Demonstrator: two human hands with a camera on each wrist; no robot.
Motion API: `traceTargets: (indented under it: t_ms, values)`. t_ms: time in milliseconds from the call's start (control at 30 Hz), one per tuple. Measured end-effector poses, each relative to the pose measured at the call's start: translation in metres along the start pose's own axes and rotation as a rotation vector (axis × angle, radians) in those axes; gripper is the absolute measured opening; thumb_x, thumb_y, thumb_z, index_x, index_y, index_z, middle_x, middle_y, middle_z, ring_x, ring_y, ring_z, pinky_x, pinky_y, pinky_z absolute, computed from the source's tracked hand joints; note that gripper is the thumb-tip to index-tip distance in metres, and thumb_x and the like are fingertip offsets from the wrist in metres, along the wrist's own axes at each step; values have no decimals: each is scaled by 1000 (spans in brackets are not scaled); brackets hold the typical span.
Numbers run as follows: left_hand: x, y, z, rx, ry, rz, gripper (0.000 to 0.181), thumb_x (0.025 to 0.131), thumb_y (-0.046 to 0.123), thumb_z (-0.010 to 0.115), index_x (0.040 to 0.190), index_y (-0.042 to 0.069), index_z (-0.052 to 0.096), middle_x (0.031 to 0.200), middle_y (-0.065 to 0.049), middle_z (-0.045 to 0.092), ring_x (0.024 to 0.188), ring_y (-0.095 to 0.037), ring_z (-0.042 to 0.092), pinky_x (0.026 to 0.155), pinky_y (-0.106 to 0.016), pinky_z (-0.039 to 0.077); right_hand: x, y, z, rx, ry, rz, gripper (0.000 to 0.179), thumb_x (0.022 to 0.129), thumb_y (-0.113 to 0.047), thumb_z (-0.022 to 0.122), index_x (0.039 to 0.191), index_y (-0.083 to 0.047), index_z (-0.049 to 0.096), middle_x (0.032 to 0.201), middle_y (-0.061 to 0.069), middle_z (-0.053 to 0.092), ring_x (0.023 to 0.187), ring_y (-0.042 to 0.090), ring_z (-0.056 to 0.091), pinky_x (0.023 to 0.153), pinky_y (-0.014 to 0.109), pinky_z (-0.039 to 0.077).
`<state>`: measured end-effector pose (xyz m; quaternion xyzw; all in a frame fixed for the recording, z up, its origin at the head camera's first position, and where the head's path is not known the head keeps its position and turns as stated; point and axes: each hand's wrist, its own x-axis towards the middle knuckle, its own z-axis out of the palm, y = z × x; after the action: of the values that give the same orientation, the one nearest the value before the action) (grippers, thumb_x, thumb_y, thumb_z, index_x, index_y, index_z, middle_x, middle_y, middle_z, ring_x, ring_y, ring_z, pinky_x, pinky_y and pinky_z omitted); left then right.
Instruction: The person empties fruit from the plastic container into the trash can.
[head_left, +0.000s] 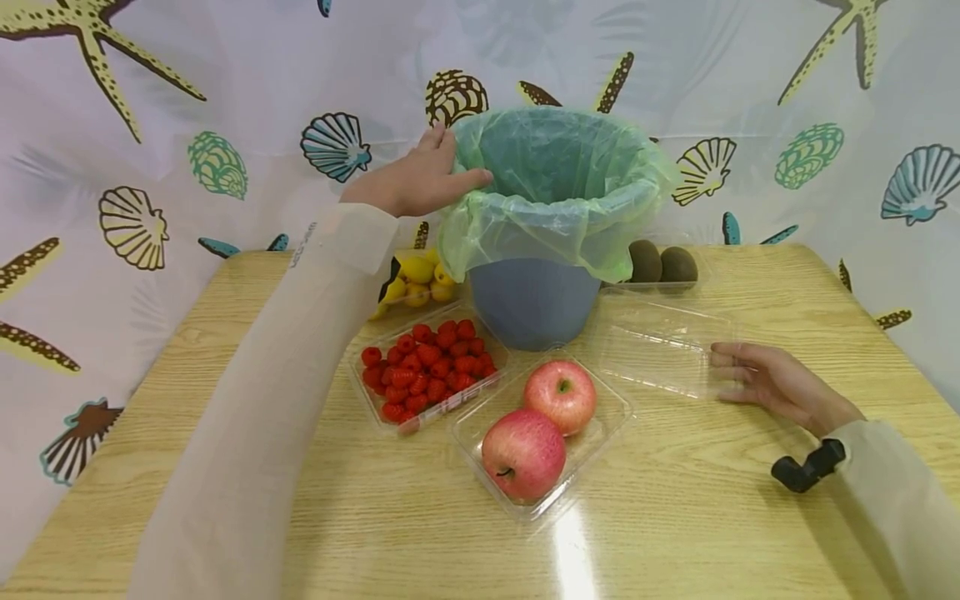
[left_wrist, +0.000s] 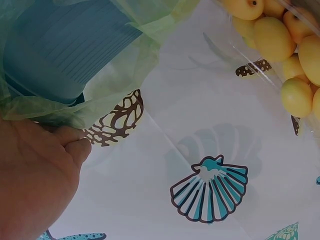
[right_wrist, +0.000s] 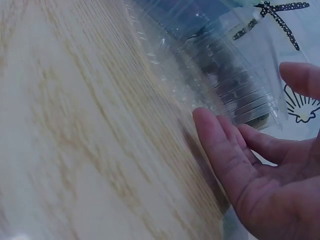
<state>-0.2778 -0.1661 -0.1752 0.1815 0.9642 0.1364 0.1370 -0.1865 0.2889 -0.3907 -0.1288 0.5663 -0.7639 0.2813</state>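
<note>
Bin (head_left: 532, 304) steadied, it seems, by left hand (head_left: 423, 177) at its lined rim (head_left: 630, 200).
Left fingers' grip I cannot tell; right hand (head_left: 787, 385), fingers loosely straight, beside clear box (head_left: 660, 346).

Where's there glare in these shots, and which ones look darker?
Head view: bright glare streaks the table in front of the apples; left wrist view: dimmer, greyish; right wrist view: also dimmer, with thin reflections on the clear plastic container.
</note>
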Motion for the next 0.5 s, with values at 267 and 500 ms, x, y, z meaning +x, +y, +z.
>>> traceTargets:
  t_ms: [267,500]
  values:
    - [-1,0,0,-11,8,0,88,96,60,23,145,6,-27,151,-6,-36,142,-23,-28,118,-49,-4,-1,0,-2,-34,98,1,39,105,-13,30,113,-21,68,109,-4,64,98,8,62,79,30,56]
    - [-1,-1,1,-3,2,5,86,97,58,23,145,6,-27,151,-7,-36,142,-23,-29,118,-49,-5,2,-4,-8,-19,200,23,34,104,-15,34,107,-19,68,103,-6,64,93,7,62,77,27,56]
